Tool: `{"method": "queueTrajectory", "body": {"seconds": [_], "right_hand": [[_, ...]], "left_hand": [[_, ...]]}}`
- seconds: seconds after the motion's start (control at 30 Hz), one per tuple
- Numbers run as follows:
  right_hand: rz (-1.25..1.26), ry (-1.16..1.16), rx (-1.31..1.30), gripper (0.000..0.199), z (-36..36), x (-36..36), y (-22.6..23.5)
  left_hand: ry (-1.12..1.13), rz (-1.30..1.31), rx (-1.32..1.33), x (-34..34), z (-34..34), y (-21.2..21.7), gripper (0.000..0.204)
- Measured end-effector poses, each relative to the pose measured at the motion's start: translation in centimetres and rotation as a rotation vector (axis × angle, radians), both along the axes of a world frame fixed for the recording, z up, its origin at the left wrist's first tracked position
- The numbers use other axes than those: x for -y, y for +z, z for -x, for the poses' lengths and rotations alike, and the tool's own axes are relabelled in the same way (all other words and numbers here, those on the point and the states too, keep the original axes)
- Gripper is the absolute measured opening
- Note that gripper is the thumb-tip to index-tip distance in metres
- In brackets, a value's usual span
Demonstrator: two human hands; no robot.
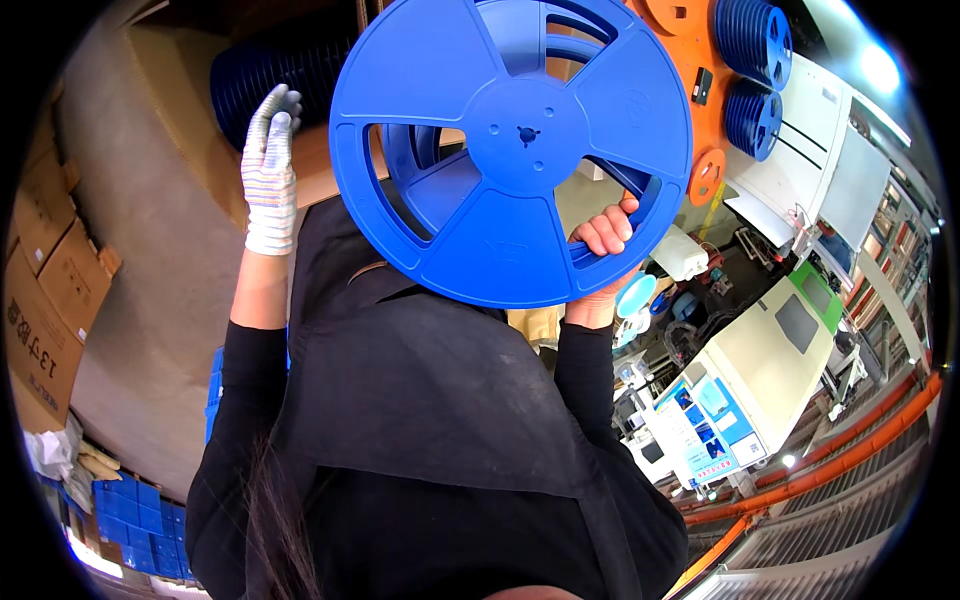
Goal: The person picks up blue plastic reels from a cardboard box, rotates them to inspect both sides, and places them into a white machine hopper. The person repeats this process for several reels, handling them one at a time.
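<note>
A large blue plastic reel [500, 245], with a round hub and cut-out windows, is held up in front of my chest. Bare fingers of my right hand [605, 232] reach through a window at its lower right and wrap round the rim. Left of the reel, my left hand [268, 180], in a striped white knit glove, is raised with its fingers stretched out; it holds nothing and is apart from the reel. Just beyond it, dark blue reels [270, 80] stand packed in an open cardboard box [185, 110].
Stacks of blue reels [755, 40] stand on an orange surface [688, 50] at the upper right. A cream and green machine [765, 360] is on the right. Cardboard cartons [45, 310] line the left, with blue boxes [140, 520] at the lower left.
</note>
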State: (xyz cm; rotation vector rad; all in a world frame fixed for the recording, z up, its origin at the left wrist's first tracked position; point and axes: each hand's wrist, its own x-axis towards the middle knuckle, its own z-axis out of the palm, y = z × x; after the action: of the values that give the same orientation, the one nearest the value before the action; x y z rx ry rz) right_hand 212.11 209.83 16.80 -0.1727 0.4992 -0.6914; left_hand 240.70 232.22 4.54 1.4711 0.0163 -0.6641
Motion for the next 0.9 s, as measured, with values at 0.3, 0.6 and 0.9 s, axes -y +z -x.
{"method": "queueTrajectory", "body": {"seconds": [0.3,0.6,0.9], "right_hand": [[0.203,0.053,-0.593,0.053,-0.4,0.3,1.4],[0.147,-0.446,-0.966,0.053,11.4,-2.0,0.5],[0.123,-0.723,-0.944,0.063,18.3,-9.2,3.3]], "left_hand": [[-0.233,0.335,-0.760,2.4,2.9,4.5,0.043],[-0.210,0.345,-0.547,2.3,-1.2,3.4,0.024],[-0.530,0.542,-0.628,25.6,10.5,-1.2,0.035]]}}
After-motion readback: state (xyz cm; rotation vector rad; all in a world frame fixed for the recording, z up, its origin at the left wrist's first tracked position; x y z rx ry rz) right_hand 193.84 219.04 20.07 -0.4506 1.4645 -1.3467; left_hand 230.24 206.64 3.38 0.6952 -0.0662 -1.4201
